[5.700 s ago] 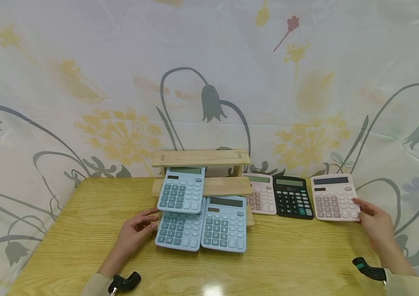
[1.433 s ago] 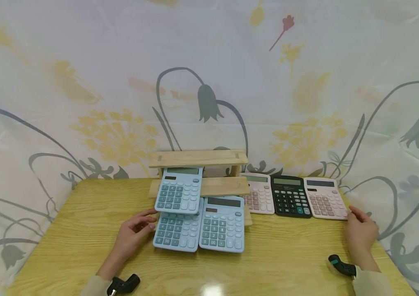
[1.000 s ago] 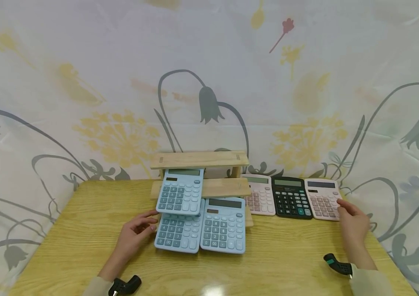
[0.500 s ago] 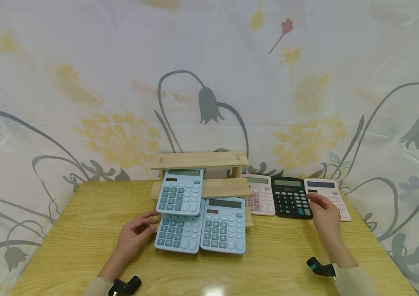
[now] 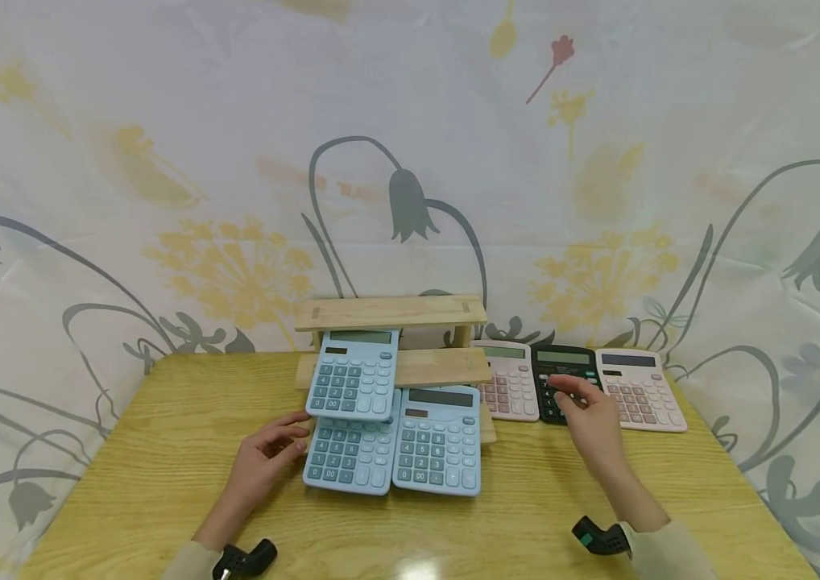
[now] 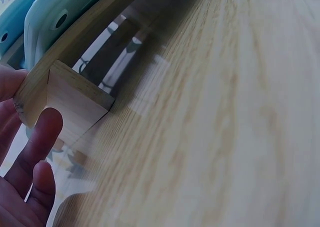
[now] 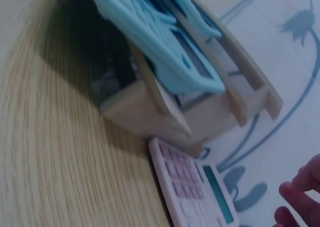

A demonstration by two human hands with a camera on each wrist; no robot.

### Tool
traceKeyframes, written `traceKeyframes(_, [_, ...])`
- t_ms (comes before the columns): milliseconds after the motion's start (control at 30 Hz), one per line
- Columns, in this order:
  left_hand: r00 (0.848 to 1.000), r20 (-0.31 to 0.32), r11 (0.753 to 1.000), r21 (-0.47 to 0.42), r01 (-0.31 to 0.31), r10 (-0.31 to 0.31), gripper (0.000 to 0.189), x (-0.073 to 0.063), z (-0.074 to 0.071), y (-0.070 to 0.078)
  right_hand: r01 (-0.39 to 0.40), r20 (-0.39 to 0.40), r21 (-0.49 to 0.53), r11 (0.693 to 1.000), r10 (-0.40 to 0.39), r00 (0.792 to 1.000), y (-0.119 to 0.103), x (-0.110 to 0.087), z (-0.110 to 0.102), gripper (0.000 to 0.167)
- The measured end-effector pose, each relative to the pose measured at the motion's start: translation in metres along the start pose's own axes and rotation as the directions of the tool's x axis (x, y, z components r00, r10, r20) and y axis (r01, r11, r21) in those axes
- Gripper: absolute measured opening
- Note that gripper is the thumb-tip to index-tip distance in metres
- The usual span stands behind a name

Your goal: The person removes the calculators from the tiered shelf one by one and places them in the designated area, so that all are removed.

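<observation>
My left hand (image 5: 265, 457) stays at the left side of a small tiered wooden shelf (image 5: 446, 366); in the left wrist view, a fingertip touches the end of its wooden board (image 6: 35, 89), while other fingers are spread apart below. Three light blue calculators rest on the shelf: an upper one (image 5: 355, 374), a lower left one (image 5: 349, 455) partly covered by it, and a lower right one (image 5: 437, 443). My right hand (image 5: 594, 419) hovers over the black calculator (image 5: 562, 358), fingers loosely bent and holding nothing, hiding its lower right keys.
A pink calculator (image 5: 511, 387) lies between the shelf and the black one, its left edge hidden by the shelf. Another pink calculator (image 5: 642, 391) lies right of the black one. All stand on a wooden table (image 5: 511, 515) before a flower-patterned cloth (image 5: 410, 97).
The rightmost pink calculator has shifted left against the black one. My right hand has let go of it and moved left over the black calculator. The left hand has stayed put.
</observation>
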State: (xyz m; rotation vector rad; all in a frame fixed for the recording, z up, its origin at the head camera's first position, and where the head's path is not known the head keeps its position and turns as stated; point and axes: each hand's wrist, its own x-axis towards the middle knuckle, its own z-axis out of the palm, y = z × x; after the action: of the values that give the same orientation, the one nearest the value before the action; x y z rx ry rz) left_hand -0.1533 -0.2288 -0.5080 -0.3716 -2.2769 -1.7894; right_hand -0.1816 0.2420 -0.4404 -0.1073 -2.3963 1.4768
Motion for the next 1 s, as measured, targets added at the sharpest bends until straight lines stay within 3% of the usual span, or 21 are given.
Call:
traceKeyframes(400, [1.000,0.001,1.000,-0.011,-0.003,0.003,0.011,0.000,0.001,0.000,-0.001,0.191,0.117,0.993,-0.021,0.981,-0.030,-0.017,0.027,0.024])
traceKeyframes(633, [1.000,0.005,1.000,-0.004,-0.012,0.012,0.012,0.000,0.001,0.002,-0.039,0.259,0.161,0.986,-0.004,0.966,-0.045,-0.022,0.045,0.023])
traceKeyframes(1000, [1.000,0.002,1.000,0.012,-0.010,0.010,0.011,0.000,0.000,0.001,-0.036,0.353,0.256,0.966,-0.058,0.934,-0.067,-0.027,0.077,0.023])
